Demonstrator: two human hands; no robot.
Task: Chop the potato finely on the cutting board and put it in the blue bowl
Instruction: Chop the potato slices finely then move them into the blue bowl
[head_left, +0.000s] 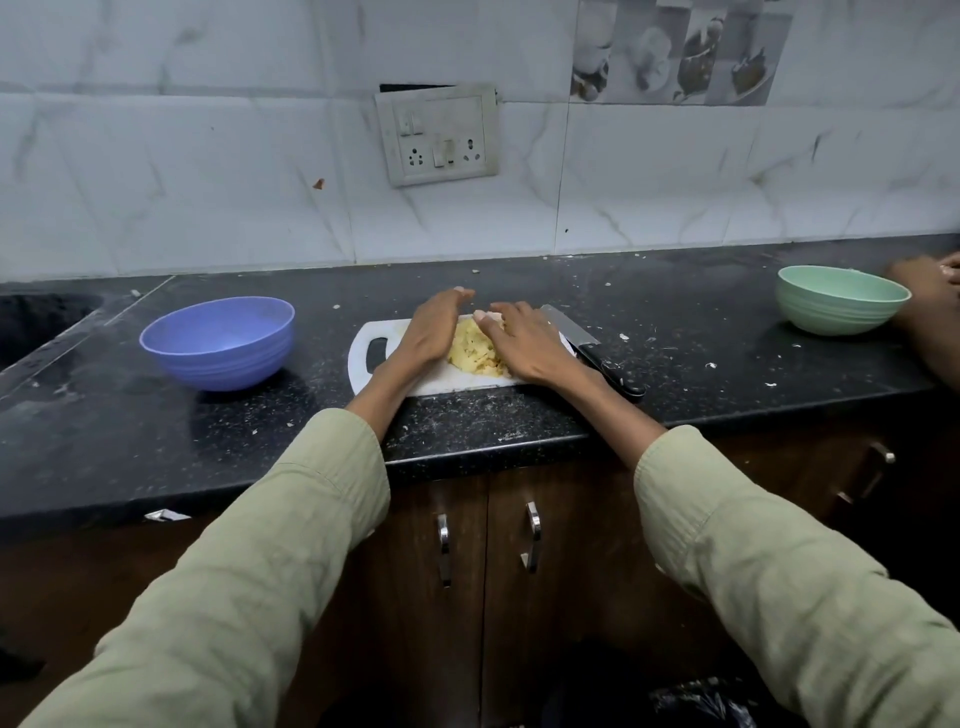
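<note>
Head camera, looking down on a kitchen worktop: a black speckled counter (675, 332) runs wall to wall, with a person in pale green sleeves leaning over it. A blue bowl (218, 340) waits well to the left of a white cutting board (363, 364), and a green bowl (841, 304) sits far right beside another person's hand at the frame edge. On the board, the left hand (428, 332) and right hand (524, 345), fingers straight and holding nothing, press in on either side of a heap of finely chopped potato (475, 351), apparently gathering it for the bowl. A knife (592, 348) lies at the board's right edge, just beside the right wrist. The loose heap could spill between the palms on the lift across the open counter, and a wrist drawn back carelessly could catch the blade.
</note>
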